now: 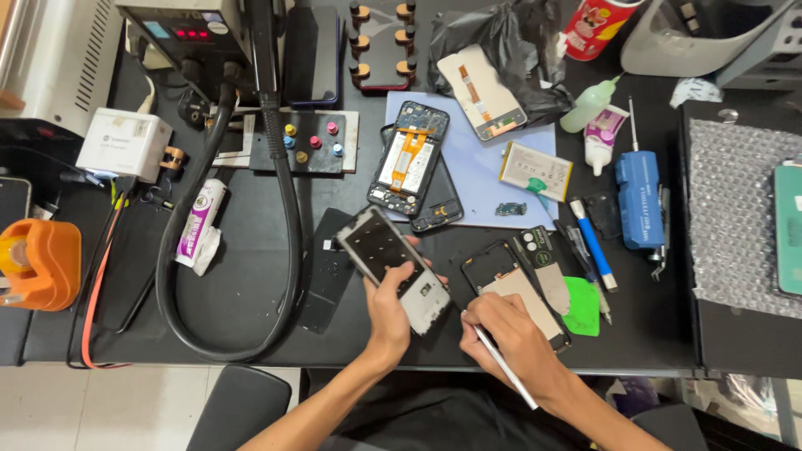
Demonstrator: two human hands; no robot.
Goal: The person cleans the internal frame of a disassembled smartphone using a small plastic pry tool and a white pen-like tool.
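Our left hand (391,305) holds the phone frame (393,267) tight; our right hand (510,327) pinches a white tool (505,367). The frame could slip and hit the table (242,284).

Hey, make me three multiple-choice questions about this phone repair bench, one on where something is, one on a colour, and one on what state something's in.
1. Where does the opened phone with the orange ribbon cable lie?
A. on the pale blue mat
B. on the bubble wrap
C. on the floor

2. What colour is the flat pick right of the right hand?
A. red
B. green
C. white

3. What is the left hand doing?
A. resting empty
B. gripping the black hose
C. holding a phone frame off the bench

Answers: 1 A, it overlaps the pale blue mat. 2 B, it is bright green. 3 C, fingers wrap the phone frame, tilted above the table.
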